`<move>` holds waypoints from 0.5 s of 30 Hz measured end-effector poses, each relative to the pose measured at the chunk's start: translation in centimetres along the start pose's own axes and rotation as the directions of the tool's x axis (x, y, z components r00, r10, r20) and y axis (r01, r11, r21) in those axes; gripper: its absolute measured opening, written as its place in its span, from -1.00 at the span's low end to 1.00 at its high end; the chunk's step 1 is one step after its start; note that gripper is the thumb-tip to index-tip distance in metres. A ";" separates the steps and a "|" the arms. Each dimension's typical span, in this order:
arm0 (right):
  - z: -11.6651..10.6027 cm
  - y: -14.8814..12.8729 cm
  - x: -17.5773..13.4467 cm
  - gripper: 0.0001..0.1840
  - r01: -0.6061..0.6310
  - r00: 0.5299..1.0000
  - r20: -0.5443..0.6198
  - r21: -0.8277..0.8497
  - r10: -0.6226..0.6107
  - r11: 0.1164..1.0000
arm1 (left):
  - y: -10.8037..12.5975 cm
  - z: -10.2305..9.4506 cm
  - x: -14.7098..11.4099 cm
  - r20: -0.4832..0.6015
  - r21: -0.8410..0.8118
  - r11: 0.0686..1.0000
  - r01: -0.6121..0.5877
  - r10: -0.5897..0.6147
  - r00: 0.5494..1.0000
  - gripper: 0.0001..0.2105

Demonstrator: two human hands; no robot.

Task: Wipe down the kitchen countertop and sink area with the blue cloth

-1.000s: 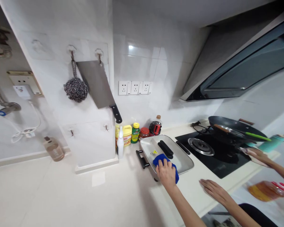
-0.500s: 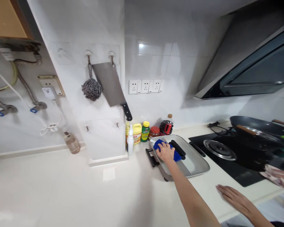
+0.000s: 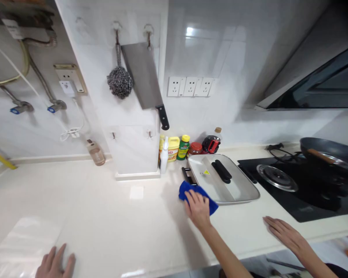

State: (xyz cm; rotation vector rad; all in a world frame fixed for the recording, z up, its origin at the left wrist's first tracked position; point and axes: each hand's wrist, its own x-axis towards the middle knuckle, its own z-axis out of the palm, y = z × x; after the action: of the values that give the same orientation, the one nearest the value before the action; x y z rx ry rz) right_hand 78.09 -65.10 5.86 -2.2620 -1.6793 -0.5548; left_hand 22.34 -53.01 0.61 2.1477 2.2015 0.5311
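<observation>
My right hand (image 3: 198, 210) grips a blue cloth (image 3: 210, 204), its fingers bent over it. The cloth is at the front left corner of a flat rectangular electric pan (image 3: 251, 193), above the white counter. A lid with a black handle (image 3: 221, 172) and a small yellow warning sticker covers the pan. A black side handle (image 3: 188, 175) sticks out just behind the cloth. At the lower left, my left hand (image 3: 55, 264) is over the counter (image 3: 110, 227) with fingers spread and nothing in it; its wrist is out of view.
Another person's hand (image 3: 287, 233) rests flat on the counter at the right. Behind it are a black cooktop (image 3: 301, 204) and a wok (image 3: 330, 148). Bottles and jars (image 3: 183, 148) stand by the wall. A cleaver (image 3: 145, 77) and steel-wool scrubber (image 3: 120, 82) hang from hooks.
My right hand has moved the blue cloth off the lid's top to the pan's front left corner. My left hand has come into view. The view has tilted down.
</observation>
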 end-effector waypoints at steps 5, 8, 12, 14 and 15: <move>3.4 -5.5 -9.4 -0.54 0.130 0.991 0.016 0.090 -0.132 0.987 | 0.1 0.2 -0.8 0.006 -0.050 0.997 0.053 -0.053 0.999 -0.33; 4.0 -6.8 -10.5 -0.53 0.040 0.999 0.026 0.074 -0.042 0.996 | 0.3 0.0 -1.3 -0.006 -0.022 0.999 0.047 -0.047 0.999 -0.35; 3.9 -8.4 -9.4 -0.50 -0.037 0.999 0.037 0.067 0.035 0.997 | 0.8 -0.5 -1.9 -0.022 0.017 1.000 0.027 -0.026 0.999 -0.40; 3.9 -10.0 -9.0 -0.48 -0.080 0.996 0.043 0.048 0.078 0.996 | 0.9 -0.7 -2.3 -0.035 0.013 1.000 0.010 -0.010 0.999 -0.42; 3.9 -11.1 -8.9 -0.46 -0.092 0.995 0.047 0.041 0.090 0.995 | 0.9 -0.7 -2.4 -0.040 0.006 1.000 0.003 -0.003 0.999 -0.43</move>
State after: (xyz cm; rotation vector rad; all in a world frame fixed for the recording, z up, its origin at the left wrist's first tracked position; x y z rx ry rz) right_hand 65.82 -67.72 -1.80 -2.3225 -1.5835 -0.4457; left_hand 23.20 -55.56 0.96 2.1545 2.2290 0.5735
